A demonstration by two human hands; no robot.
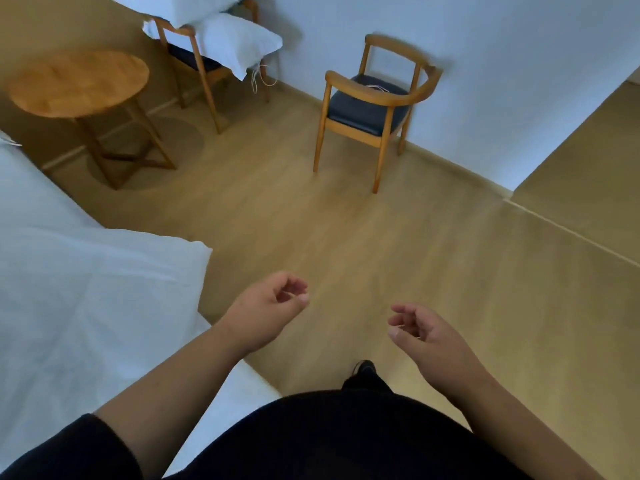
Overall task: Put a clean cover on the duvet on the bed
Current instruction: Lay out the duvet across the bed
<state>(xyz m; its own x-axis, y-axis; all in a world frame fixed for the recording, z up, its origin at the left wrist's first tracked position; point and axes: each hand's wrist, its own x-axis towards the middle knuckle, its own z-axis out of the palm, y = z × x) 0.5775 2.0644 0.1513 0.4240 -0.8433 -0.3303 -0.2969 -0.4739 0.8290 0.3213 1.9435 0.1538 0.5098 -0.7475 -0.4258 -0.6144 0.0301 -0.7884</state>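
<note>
2 hands hang over the wooden floor (346, 237) near the person's body, both empty with fingers loosely curled: the left hand (268, 308) just off the near corner of the bed, the right hand (420, 336) to its right, well apart from any furniture. Both forearms are bare below dark sleeves, and a dark shoe (365, 370) shows on the floor between them. The bed (69, 306) fills the left side, covered in white fabric; whether that is the duvet or only a sheet cannot be told. Farther off, at the far left, stands a round wooden desk (78, 83). Behind it 1 wooden chair (194, 60) carries 2 white pillows (235, 46) stacked on it, with thin white cords hanging from the lower one. To the right, against the white wall, a 2nd chair (375, 98) with a dark seat has a thin white cord lying on it.
</note>
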